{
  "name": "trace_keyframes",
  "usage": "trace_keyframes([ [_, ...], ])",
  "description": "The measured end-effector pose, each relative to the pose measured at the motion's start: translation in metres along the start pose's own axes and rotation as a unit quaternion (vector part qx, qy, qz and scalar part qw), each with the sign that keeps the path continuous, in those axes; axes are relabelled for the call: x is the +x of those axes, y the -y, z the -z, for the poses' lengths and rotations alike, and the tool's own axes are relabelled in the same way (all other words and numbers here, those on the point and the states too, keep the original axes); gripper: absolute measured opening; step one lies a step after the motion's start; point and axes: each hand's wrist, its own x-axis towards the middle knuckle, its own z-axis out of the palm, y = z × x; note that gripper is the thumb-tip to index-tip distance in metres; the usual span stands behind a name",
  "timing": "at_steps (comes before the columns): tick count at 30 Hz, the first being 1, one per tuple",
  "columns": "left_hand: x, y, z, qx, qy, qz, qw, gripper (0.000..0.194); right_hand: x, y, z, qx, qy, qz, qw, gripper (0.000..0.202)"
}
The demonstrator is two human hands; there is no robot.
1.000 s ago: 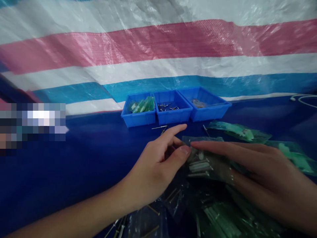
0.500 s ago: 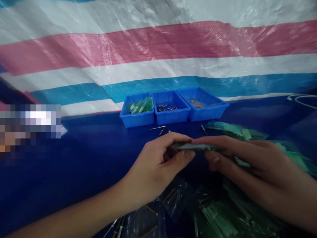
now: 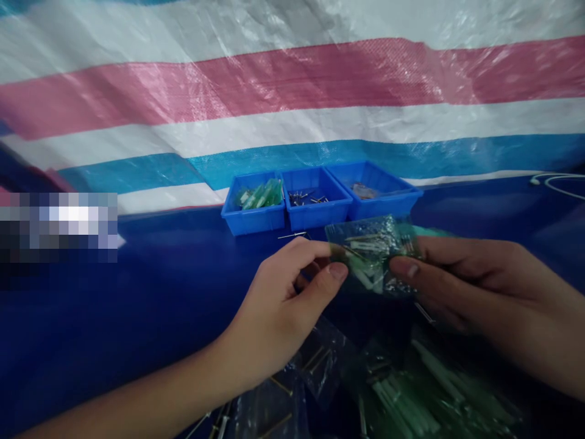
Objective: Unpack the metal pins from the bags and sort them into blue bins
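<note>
A small clear plastic bag [image 3: 365,247] is held up between my hands, its flat face turned toward me. Thin metal pins and pale green strips show through it. My left hand [image 3: 292,299] pinches the bag's left edge with thumb and forefinger. On the right side, my right hand [image 3: 475,277] grips it with the thumb in front and fingers behind. Below the hands lie bags of long pale green pieces [image 3: 402,402] and a clear bag with brass-coloured pins [image 3: 317,360]. A thin metal pin [image 3: 425,312] shows just under my right hand.
Three blue bins stand in a row at the back: the left bin [image 3: 256,221] holds green packets, the middle bin [image 3: 320,215] metal pins, the right bin [image 3: 386,210] a clear bag. Behind them hangs a striped plastic sheet [image 3: 292,79]. A white cable [image 3: 555,178] lies far right.
The bag has tilted from nearly edge-on to face me. My right hand has shifted up slightly and now covers most of the green packets on the right.
</note>
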Motion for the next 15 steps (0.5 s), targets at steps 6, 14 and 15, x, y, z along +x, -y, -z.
trace_keyframes([
  [6,-0.0009,0.0082,-0.0007,-0.034,-0.027,-0.032,0.999,0.064,0.0053,-0.0084,-0.0005,0.079,0.019,-0.07,0.994,0.047],
  [14,-0.0014,0.0006,0.0008,0.0,0.032,-0.038,0.999,0.025,-0.0005,-0.0052,-0.004,0.041,0.082,-0.091,0.992,0.036],
  [15,-0.0013,0.0,0.0007,-0.006,0.03,-0.033,0.999,0.022,-0.0008,-0.0056,-0.004,0.036,0.081,-0.084,0.993,0.035],
])
